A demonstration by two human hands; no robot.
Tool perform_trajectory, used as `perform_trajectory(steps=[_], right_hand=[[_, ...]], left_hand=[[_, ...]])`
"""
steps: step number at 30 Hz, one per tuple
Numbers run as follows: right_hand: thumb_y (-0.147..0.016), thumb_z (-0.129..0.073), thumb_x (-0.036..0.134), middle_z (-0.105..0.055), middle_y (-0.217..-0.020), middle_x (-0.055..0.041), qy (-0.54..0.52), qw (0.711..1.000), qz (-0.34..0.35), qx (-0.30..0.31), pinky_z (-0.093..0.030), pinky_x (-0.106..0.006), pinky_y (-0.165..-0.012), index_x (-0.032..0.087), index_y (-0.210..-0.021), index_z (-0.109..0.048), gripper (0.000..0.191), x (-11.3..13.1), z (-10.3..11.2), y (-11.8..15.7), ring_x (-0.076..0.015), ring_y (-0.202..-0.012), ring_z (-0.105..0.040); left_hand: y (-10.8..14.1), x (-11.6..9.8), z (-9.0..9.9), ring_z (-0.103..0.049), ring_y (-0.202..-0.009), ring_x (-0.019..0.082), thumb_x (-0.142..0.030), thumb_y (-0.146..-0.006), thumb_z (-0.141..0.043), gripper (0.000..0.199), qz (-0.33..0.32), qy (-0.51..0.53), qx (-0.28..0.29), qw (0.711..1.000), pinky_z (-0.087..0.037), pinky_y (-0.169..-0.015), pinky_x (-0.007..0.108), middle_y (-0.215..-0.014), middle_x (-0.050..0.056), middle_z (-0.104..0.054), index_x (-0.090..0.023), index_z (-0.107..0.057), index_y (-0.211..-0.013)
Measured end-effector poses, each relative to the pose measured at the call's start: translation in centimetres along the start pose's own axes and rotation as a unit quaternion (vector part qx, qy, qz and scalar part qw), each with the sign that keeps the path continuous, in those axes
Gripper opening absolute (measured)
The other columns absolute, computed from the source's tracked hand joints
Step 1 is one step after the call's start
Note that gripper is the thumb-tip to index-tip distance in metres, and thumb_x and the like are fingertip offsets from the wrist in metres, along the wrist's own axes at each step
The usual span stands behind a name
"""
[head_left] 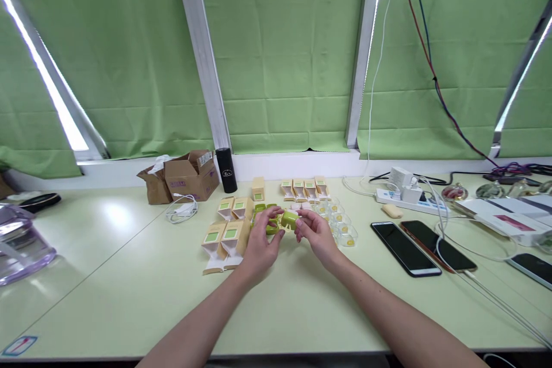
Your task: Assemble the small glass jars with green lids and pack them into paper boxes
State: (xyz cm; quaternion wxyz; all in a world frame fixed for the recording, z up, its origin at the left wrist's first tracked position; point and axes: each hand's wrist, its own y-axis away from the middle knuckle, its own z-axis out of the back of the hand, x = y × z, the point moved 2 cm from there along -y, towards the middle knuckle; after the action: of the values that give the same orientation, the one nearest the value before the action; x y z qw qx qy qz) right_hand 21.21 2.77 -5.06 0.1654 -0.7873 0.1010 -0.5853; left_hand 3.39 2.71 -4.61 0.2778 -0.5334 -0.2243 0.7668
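Note:
Near the middle of the table, my right hand (316, 232) pinches a small green case (290, 219) between thumb and fingers. My left hand (264, 240) is just to its left, thumb and fingers apart and curved toward the case; whether its fingertips touch the case is hard to tell. Behind my left hand lie more green pieces (260, 207), partly covered by it. Open cream boxes with green labels (230, 234) stand to the left. Clear plastic cups with yellow spots (340, 219) sit behind and right of my right hand. Small cream boxes (304, 188) form a row at the back.
Two phones (406, 248) lie at the right, with white cables and a power strip (411, 201) behind them. A cardboard box (192, 177) and a black cylinder (226, 170) stand at the back left. A clear purple container (21, 244) is at the far left.

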Motion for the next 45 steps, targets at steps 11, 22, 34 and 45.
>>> perform_trajectory(steps=[11,22,34,45], right_hand=[[-0.078,-0.082,0.071,-0.066,-0.059,0.0016,0.029,0.999,-0.031,0.003,-0.050,-0.029,-0.052,0.018,-0.096,-0.072,0.057,-0.6,0.1,0.0,-0.0146,-0.050,-0.057],[-0.077,-0.075,0.084,-0.067,-0.065,-0.0019,0.022,0.998,-0.064,0.012,-0.049,-0.027,-0.049,0.019,-0.077,-0.066,0.066,-0.7,0.2,0.0,-0.0159,-0.055,-0.061],[-0.083,-0.069,0.083,-0.071,-0.066,-0.0041,0.039,0.997,-0.054,0.028,-0.044,-0.024,-0.047,0.019,-0.081,-0.067,0.064,-0.5,0.3,0.2,-0.0149,-0.055,-0.060],[-0.091,-0.063,0.075,-0.071,-0.068,-0.0038,0.096,0.995,-0.018,0.024,-0.043,-0.026,-0.049,0.020,-0.093,-0.070,0.056,0.5,0.3,0.5,-0.0169,-0.059,-0.059]], left_hand=[[0.2,-0.6,-0.1,-0.051,-0.141,0.035,-0.017,-0.095,-0.069,0.055,-0.103,-0.119,0.035,0.987,-0.045,-0.119,0.057,-0.146,0.013,-0.059,-0.032,-0.060,-0.148],[-0.2,0.0,-0.1,-0.063,-0.120,0.031,-0.028,-0.088,-0.081,0.043,-0.009,-0.036,-0.001,0.999,-0.054,-0.106,0.048,-0.126,0.009,-0.064,-0.031,-0.075,-0.130],[-1.5,0.4,0.1,-0.070,-0.089,0.023,-0.060,-0.077,-0.088,0.044,0.137,0.104,0.007,0.985,-0.060,-0.081,0.033,-0.099,0.007,-0.073,-0.019,-0.080,-0.093],[-1.2,2.2,-0.9,-0.064,-0.074,0.014,-0.068,-0.070,-0.093,0.060,0.269,0.369,0.018,0.890,-0.058,-0.073,0.028,-0.079,0.006,-0.071,-0.012,-0.080,-0.088]])
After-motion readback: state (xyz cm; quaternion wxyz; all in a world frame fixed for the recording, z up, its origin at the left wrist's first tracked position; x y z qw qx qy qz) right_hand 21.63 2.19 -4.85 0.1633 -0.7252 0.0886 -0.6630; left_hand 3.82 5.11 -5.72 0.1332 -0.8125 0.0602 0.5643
